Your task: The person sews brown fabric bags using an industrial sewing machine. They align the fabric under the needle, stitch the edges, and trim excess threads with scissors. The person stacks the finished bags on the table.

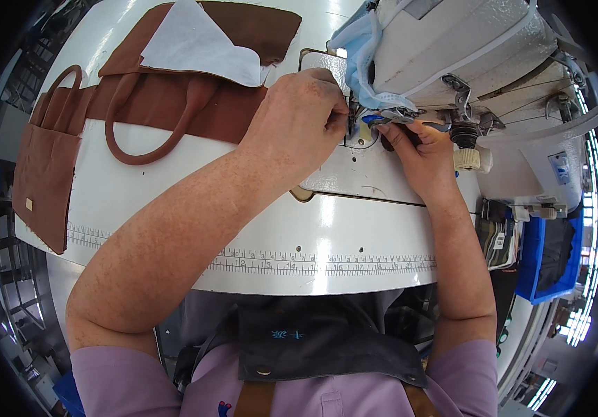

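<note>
Both of my hands are at the needle area of a white sewing machine [465, 42]. My left hand [302, 111] is closed, its fingertips pinched beside the needle bar and presser foot [351, 118]; what they hold, if anything, is too small to make out. From the right, my right hand [420, 156] reaches under the machine head, thumb and fingers closed near a small blue part [371, 119]. The thing between those fingers is mostly hidden. A dark thread or cord curves over the metal needle plate [354, 174] between the hands.
Brown leather bag panels [45, 177] with a rounded handle [115, 132] lie to the left, a white sheet [194, 45] on top. A blue face mask [363, 55] hangs from the machine. A ruler scale [320, 265] runs along the table's front edge. A blue bin [529, 267] stands right.
</note>
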Demonstrator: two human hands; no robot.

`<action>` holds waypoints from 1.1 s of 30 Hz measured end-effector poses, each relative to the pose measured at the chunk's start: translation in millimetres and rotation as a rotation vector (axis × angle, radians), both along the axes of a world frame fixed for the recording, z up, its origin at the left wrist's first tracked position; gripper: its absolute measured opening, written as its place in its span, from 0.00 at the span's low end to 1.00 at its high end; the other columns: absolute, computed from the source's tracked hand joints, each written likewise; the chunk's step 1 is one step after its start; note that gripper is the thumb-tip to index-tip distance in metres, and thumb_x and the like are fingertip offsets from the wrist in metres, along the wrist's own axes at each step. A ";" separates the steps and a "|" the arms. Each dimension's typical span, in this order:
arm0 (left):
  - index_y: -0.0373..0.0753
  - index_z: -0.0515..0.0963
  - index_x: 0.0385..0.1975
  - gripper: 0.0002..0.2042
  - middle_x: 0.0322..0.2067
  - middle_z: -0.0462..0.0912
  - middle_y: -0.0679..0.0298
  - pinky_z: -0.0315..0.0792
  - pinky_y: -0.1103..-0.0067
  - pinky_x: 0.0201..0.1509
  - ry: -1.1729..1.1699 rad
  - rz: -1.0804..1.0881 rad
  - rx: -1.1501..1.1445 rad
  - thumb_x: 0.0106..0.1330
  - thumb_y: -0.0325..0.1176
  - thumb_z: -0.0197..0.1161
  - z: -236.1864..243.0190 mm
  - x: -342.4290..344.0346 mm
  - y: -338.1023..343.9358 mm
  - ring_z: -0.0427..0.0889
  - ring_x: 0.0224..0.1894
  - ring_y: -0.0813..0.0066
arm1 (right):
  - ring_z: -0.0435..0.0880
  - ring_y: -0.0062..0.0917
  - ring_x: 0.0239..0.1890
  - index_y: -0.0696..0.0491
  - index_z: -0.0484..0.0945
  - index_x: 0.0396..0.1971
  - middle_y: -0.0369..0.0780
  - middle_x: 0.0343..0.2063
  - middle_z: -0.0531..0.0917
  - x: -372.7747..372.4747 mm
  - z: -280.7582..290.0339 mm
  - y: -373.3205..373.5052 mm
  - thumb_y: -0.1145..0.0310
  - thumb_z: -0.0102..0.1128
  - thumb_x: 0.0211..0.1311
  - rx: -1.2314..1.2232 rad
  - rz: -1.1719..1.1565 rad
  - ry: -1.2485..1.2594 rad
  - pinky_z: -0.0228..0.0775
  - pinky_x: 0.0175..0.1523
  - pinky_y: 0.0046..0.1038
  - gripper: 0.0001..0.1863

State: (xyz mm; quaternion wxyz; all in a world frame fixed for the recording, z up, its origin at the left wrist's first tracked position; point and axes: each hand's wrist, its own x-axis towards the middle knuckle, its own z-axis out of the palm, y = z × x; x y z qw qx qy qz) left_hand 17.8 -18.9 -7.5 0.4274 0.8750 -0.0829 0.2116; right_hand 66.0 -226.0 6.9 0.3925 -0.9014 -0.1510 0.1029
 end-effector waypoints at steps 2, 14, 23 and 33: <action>0.30 0.82 0.24 0.02 0.31 0.82 0.55 0.77 0.66 0.40 -0.014 -0.002 0.006 0.53 0.21 0.63 -1.4 0.8 -0.4 0.83 0.35 0.54 | 0.79 0.17 0.37 0.51 0.86 0.46 0.34 0.33 0.86 -1.4 2.6 1.4 0.55 0.62 0.69 -0.040 -0.030 0.013 0.70 0.47 0.20 0.16; 0.30 0.82 0.24 0.02 0.30 0.82 0.54 0.77 0.67 0.39 0.006 0.006 0.010 0.52 0.21 0.63 0.7 -0.6 -0.6 0.83 0.34 0.55 | 0.81 0.17 0.39 0.48 0.87 0.47 0.34 0.37 0.88 0.7 -2.5 1.0 0.59 0.62 0.68 0.033 0.064 -0.030 0.71 0.51 0.19 0.14; 0.30 0.82 0.23 0.02 0.26 0.83 0.57 0.77 0.71 0.37 0.000 0.019 -0.020 0.51 0.21 0.64 2.6 -0.8 -1.9 0.83 0.30 0.59 | 0.82 0.18 0.37 0.47 0.87 0.47 0.34 0.37 0.88 2.9 -6.8 -2.4 0.59 0.63 0.68 -0.003 0.084 -0.062 0.72 0.50 0.20 0.13; 0.31 0.83 0.24 0.04 0.28 0.84 0.57 0.78 0.73 0.37 0.089 -0.004 -0.092 0.50 0.24 0.67 5.8 -1.9 -0.6 0.84 0.29 0.63 | 0.83 0.21 0.37 0.43 0.86 0.49 0.36 0.37 0.88 1.8 -3.9 -2.3 0.54 0.61 0.68 -0.174 0.093 -0.135 0.73 0.50 0.21 0.16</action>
